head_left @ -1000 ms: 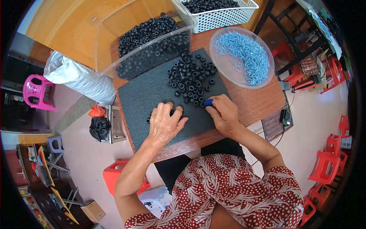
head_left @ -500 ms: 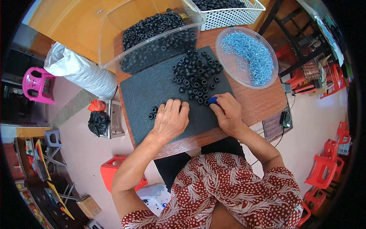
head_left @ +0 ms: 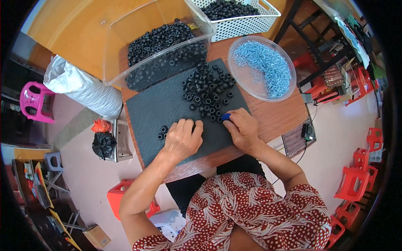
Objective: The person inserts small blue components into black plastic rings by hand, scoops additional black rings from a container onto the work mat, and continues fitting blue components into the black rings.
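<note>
My left hand (head_left: 183, 141) rests on a dark grey mat (head_left: 144, 111), palm down with its fingers curled. What lies under its fingertips, if anything, is hidden. Beside it sit several small black rings (head_left: 163, 133). My right hand (head_left: 243, 131) is at the mat's near right part, thumb and fingers closed around a small blue thing (head_left: 226, 117); whether this is a tool or a finger cover, I cannot tell. The blue tip is right at the near edge of a loose pile of black rings (head_left: 207, 85).
Behind the mat stands a clear plastic bin (head_left: 113, 54) of black rings. A white perforated basket (head_left: 247, 27) holds more black pieces. To the right, a round clear lid (head_left: 256, 85) carries small shiny blue pieces. A white sack (head_left: 86, 88) leans left of the wooden table (head_left: 276, 115).
The whole view has shifted slightly, so everything appears a little lower and further left. Both hands keep nearly the same places on the mat.
</note>
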A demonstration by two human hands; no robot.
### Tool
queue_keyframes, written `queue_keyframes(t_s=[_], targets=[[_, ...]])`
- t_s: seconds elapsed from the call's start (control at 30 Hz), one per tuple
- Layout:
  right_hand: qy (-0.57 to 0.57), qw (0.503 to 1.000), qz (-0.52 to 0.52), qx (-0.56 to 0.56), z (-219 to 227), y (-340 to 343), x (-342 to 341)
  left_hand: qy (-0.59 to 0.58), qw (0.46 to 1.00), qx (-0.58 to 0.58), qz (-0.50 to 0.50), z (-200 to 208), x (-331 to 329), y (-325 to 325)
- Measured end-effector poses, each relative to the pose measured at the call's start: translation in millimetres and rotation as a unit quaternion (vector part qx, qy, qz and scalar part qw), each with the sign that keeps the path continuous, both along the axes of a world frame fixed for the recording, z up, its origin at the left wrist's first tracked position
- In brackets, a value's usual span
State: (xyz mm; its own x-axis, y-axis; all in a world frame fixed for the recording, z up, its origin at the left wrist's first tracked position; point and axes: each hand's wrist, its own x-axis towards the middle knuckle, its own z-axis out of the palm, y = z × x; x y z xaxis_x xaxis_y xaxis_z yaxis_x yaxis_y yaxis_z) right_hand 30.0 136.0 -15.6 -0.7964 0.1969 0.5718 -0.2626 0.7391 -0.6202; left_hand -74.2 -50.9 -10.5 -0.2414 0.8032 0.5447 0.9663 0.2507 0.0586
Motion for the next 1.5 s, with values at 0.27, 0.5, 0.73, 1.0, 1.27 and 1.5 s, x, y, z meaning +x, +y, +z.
queue_keyframes(t_s=[0.27,0.5,0.73,1.0,1.27,1.5], targets=[[0.002,1.000,-0.002,-0.004,0.2,0.3,0.8,-0.047,0.999,-0.021,-0.008,-6.0,2.0,-0.8],[-0.002,1.000,0.013,0.003,0.5,0.4,-2.0,0.026,0.999,0.032,-0.023,-6.1,-1.9,3.8],[-0.006,1.000,0.006,0.009,2.5,-0.1,-1.8,-0.140,0.989,0.031,0.029,-4.0,-12.7,14.9],[-0.006,1.000,0.012,0.006,1.7,4.3,0.0,-0.391,0.906,0.079,0.141,8.5,-47.6,31.5],[0.020,0.997,0.074,0.025,13.9,-17.8,-1.3,-0.789,0.536,0.276,0.116,40.1,-52.5,6.9],[-0.049,0.992,0.077,0.088,16.0,-40.2,6.2,-0.783,0.408,0.454,0.123,73.3,23.6,-149.6]])
